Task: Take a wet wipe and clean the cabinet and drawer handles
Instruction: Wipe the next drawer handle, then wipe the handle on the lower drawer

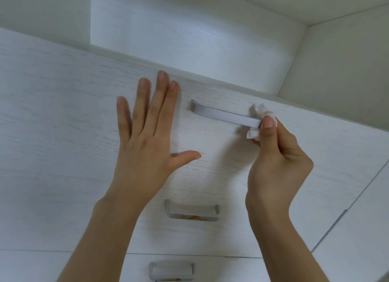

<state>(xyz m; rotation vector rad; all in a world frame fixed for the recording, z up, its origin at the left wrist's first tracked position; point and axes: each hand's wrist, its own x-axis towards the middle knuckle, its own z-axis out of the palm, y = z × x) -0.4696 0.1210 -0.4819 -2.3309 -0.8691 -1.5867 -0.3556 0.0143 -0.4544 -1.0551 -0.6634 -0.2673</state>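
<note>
Right hand [277, 161] pinched wet wipe [260, 121] round top drawer handle [225, 115] end — best dragged full length; left hand [145, 138], grip open, flat, braced drawer front [63, 113].

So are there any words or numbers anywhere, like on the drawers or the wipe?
None: no words, numbers or signs can be read.
The drawer front, the top handle, the two lower handles and the wet wipe are all plain.

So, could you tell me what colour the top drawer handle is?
Matte silver-grey; the top drawer handle shows in the head view.
</note>
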